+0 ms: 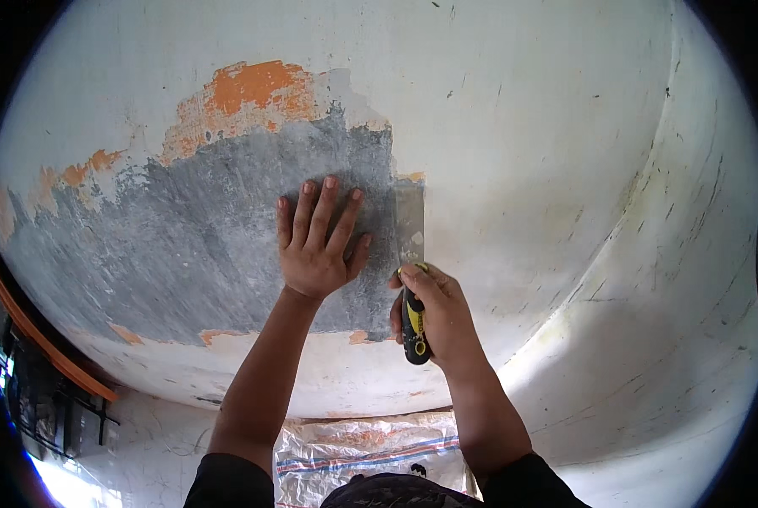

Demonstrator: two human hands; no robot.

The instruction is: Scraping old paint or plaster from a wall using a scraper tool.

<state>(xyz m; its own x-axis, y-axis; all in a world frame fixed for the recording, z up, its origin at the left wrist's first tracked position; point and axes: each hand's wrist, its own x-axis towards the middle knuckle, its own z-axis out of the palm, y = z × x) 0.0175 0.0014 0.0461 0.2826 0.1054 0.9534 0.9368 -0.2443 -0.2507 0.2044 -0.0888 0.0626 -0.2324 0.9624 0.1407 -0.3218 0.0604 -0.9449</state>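
My right hand (439,305) grips the black-and-yellow handle of a paint scraper (415,324). Its flat metal blade (409,219) points up along the right border of a bare grey patch (220,209) on the wall. My left hand (318,238) lies on this patch with its fingers spread, holding nothing. Ragged orange paint (258,86) shows along the patch's upper edge, with smaller orange bits along the bottom. White paint (499,127) covers the wall around it.
At the right, another marked white wall (671,330) meets this one at a corner. A crumpled woven plastic sheet (366,444) with red and blue stripes lies on the floor below. An orange frame edge (42,336) and dark metal bars (68,419) are at the lower left.
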